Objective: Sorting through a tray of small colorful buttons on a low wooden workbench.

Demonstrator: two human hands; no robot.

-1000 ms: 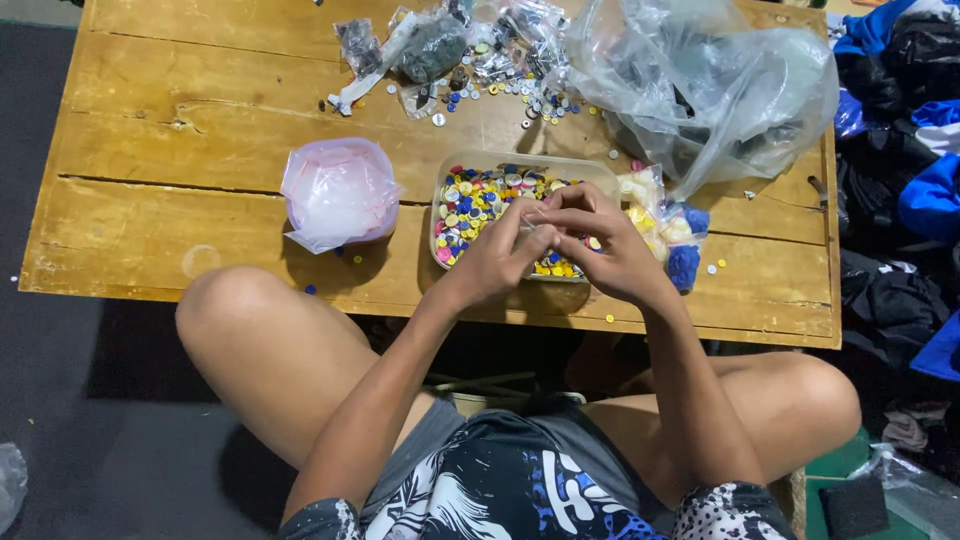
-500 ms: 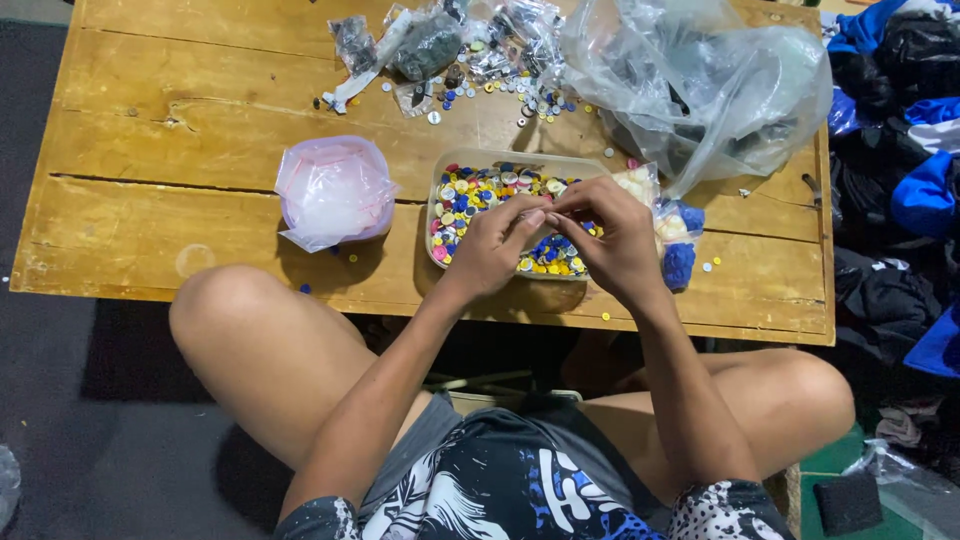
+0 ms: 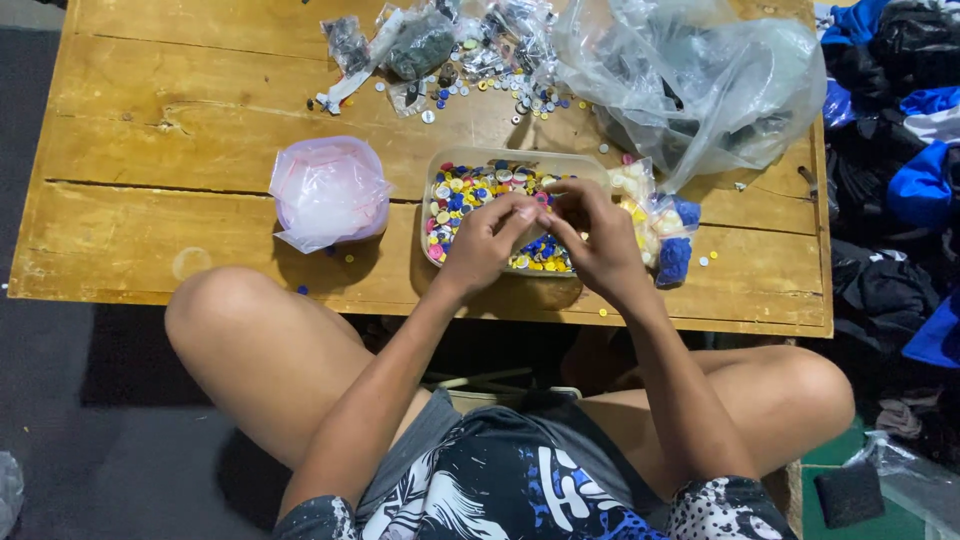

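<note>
Buttons [image 3: 470, 190], pinched piece hidden by fingers [image 3: 530, 215]

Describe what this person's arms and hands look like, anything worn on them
Both arms are bare from the shoulder down: no sleeves show. The left hand and right hand wear no gloves, and no watch, bracelet or ring can be made out. The fingernails look short and unpainted, though small at this size.

Both forearms are stretched forward from the lap and angled inward. The left hand [image 3: 487, 243] and right hand [image 3: 592, 240] are brought together, fingertips pinched and nearly touching, knuckles raised.
</note>
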